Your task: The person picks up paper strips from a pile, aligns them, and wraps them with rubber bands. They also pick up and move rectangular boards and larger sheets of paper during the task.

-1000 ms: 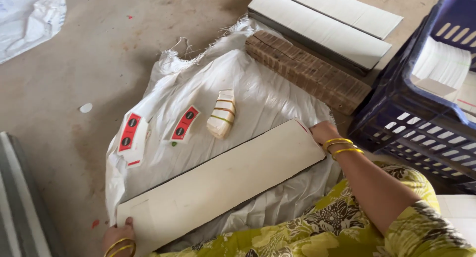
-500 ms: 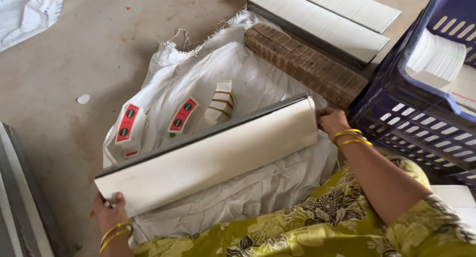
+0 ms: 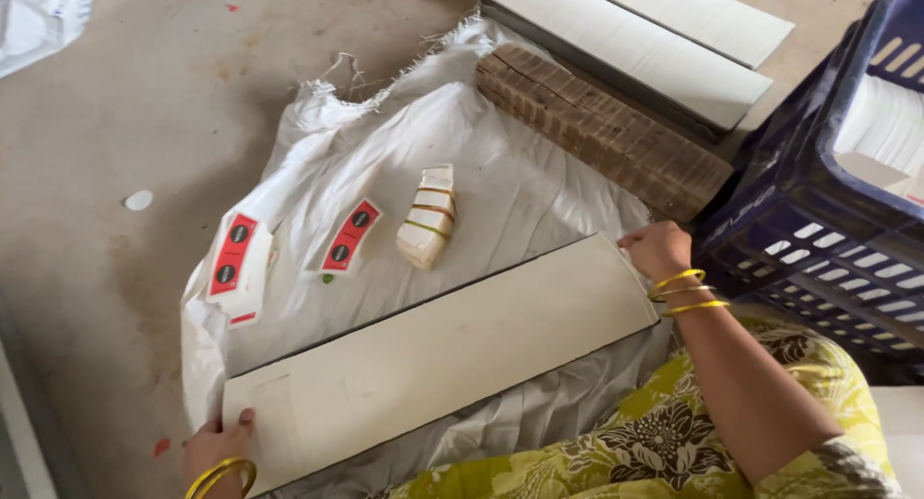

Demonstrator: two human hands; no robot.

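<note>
Bare concrete floor (image 3: 144, 95); crumpled white woven sack (image 3: 520, 201) lying spread over it. Left hand (image 3: 217, 446) and right hand (image 3: 656, 251) are gripping opposite ends of 1 long cream cardboard sheet (image 3: 443, 359).

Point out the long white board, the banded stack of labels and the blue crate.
long white board (image 3: 443, 359), head view, middle of its face
banded stack of labels (image 3: 428, 231), head view, top label
blue crate (image 3: 818, 210), head view, side wall

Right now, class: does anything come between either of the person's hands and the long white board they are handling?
Nothing visible does. The left hand grips the long white board at its near-left corner, and the right hand touches its far-right end. The label stacks and banded bundle lie apart, beyond the board on the white sack.
</note>
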